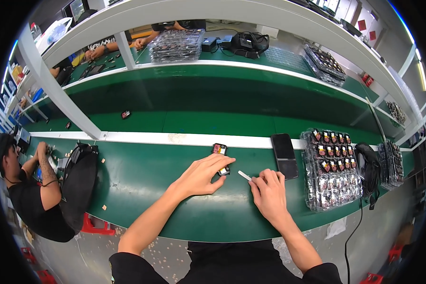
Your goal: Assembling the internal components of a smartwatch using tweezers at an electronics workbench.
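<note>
My left hand (pixel 200 176) reaches over the green bench with its fingers closed across a small black device (pixel 225 171), the thumb at its near side. Much of this device is hidden by the hand. Just beyond the fingers lies a similar small black device (pixel 219 148) with a red and yellow label; I cannot tell whether the two touch. To the right, my right hand (pixel 270 194) pinches a thin white stick-like tool (pixel 244 175), its tip pointing toward the left hand and apart from the devices. A black phone-like slab (pixel 284 154) lies beyond the right hand.
Stacked clear trays (pixel 331 184) hold several small devices on the right, beside a black bag (pixel 367 163) and cable. A white rail (pixel 175 138) crosses behind the hands. At left sits a co-worker (pixel 33 189) near a black bag (pixel 80 175). More trays (pixel 175 46) stand across the bench.
</note>
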### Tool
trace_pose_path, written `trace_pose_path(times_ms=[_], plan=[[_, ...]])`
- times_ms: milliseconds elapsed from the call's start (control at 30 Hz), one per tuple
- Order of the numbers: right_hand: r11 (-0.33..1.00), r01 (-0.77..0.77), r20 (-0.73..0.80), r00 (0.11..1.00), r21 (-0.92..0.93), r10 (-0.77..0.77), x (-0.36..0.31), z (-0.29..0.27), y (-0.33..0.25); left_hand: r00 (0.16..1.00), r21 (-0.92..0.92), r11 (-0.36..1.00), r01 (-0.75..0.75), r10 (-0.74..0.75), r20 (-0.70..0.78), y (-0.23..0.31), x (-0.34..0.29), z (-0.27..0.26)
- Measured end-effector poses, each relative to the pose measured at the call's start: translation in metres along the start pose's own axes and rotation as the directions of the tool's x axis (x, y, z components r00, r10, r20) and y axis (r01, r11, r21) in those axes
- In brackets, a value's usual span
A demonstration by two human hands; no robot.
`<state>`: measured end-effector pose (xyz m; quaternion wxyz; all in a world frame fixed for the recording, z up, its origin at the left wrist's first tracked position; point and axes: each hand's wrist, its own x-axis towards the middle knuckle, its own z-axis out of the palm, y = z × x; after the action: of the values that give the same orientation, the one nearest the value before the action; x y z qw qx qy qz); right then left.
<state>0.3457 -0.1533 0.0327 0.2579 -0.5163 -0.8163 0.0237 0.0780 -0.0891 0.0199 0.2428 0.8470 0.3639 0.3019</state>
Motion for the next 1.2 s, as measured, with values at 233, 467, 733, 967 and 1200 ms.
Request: trace_pose_path(times_ms=[233,467,733,967,1200], plan=[[0.997,-0.073,0.025,0.997,-0.027,0.074,-0.012,-0.036,-0.013,1.0,-0.043,0.999,-0.024,0.023,-0.012,-0.006,-0.004,-0.01],[0.972,-0.179,-0.008,0.983,0.152,0.182,-0.019,-0.074,-0.03,0.992,0.207,0.978,-0.037,0.061,-0.113,0.0,-0.003,-0.016],[0.914,-0.113,-0.046,0.989,0.39,0.142,-0.022,-0.056,-0.019,0.999,0.158,0.987,0.021,-0.025,0.025,-0.006,-0.005,-0.015],[0.696,-0.215,0.042,0.966,0.685,0.257,0.011,-0.038,-0.018,0.995,0.145,0.985,0.096,-0.094,-0.023,-0.004,-0.02,-0.014],[0.651,-0.324,0.218,0.946,0.687,0.241,0.033,-0.003,0.004,0.996,0.144,0.986,0.084,-0.081,-0.025,0.0,-0.019,-0.009]])
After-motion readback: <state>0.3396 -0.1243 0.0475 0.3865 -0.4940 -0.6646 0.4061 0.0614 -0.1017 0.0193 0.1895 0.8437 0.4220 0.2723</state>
